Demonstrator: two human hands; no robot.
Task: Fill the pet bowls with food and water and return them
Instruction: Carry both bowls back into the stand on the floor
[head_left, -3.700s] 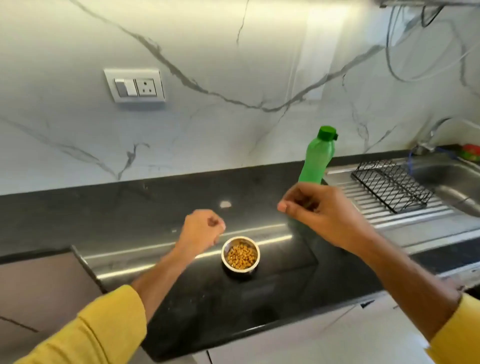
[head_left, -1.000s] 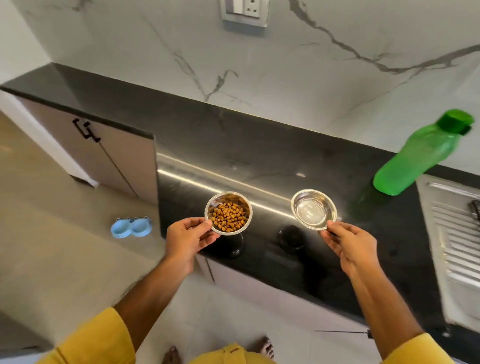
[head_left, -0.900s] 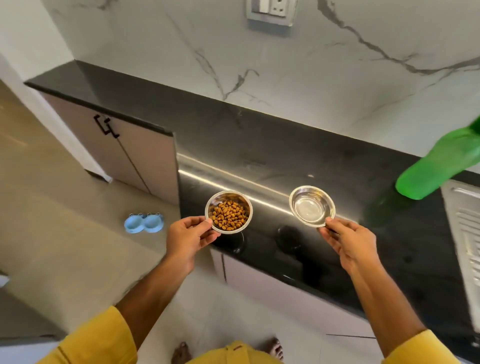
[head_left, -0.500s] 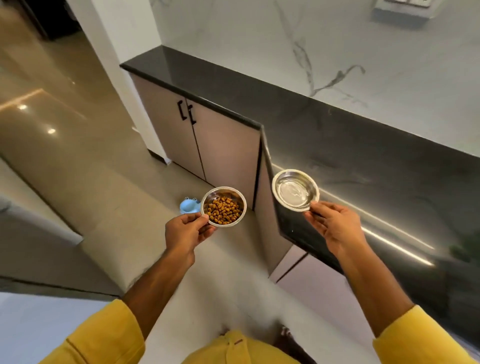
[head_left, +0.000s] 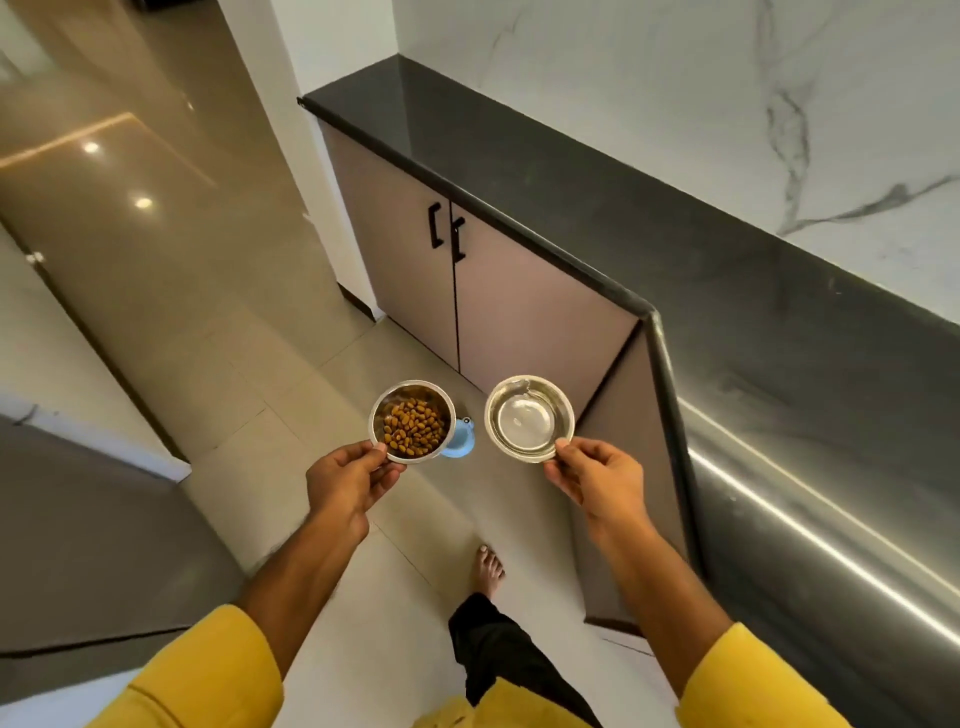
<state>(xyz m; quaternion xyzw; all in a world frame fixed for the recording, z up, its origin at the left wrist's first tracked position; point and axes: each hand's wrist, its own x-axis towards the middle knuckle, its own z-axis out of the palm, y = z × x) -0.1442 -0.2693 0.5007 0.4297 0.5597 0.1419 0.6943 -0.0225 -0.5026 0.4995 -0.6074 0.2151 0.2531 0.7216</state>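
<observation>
My left hand (head_left: 349, 483) pinches the near rim of a small steel bowl of brown kibble (head_left: 412, 422). In my right hand (head_left: 597, 478) is a second steel bowl holding clear water (head_left: 529, 419), gripped at its near right rim. Both bowls are level, side by side and apart, held out over the floor. A light blue pet bowl stand (head_left: 461, 439) lies on the floor tiles below; only its right part shows past the food bowl.
A black stone counter (head_left: 753, 332) runs along the right, with a projecting corner (head_left: 647, 312) close to the water bowl. Grey cabinet doors with black handles (head_left: 447, 234) stand ahead. My bare foot (head_left: 488, 569) is on the beige floor tiles. A white pillar (head_left: 311, 171) rises at the left.
I have lifted both bowls off the counter and turned left, away from it. The bowls now hang over the floor, and the blue stand is directly below them, nearer than before.
</observation>
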